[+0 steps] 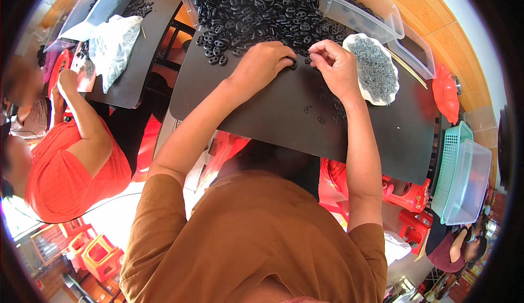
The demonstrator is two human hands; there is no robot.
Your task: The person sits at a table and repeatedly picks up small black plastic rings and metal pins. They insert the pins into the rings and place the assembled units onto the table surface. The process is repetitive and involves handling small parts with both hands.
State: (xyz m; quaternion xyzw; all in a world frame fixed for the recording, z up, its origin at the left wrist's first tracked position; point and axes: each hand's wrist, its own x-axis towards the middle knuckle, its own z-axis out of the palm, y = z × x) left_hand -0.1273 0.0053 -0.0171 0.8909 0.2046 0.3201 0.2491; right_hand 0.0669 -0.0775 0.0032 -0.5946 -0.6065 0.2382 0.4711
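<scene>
The left hand [265, 60] partly hides the black two-holed piece [293, 64] at its fingertips; whether the right hand [335, 68] pinches anything is too small to tell. The upper edge cuts off the heap of black pieces [256, 3]. Individual shapes blur together among the grey bits [374, 68], and dark scraps [320, 119] near the right forearm [363, 144] are too tiny to identify. The face of the red-shirted co-worker [82, 166] is blurred.

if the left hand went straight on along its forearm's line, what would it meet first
Most likely the heap of black two-holed pieces, just beyond the left hand, though depth is unclear.
</scene>
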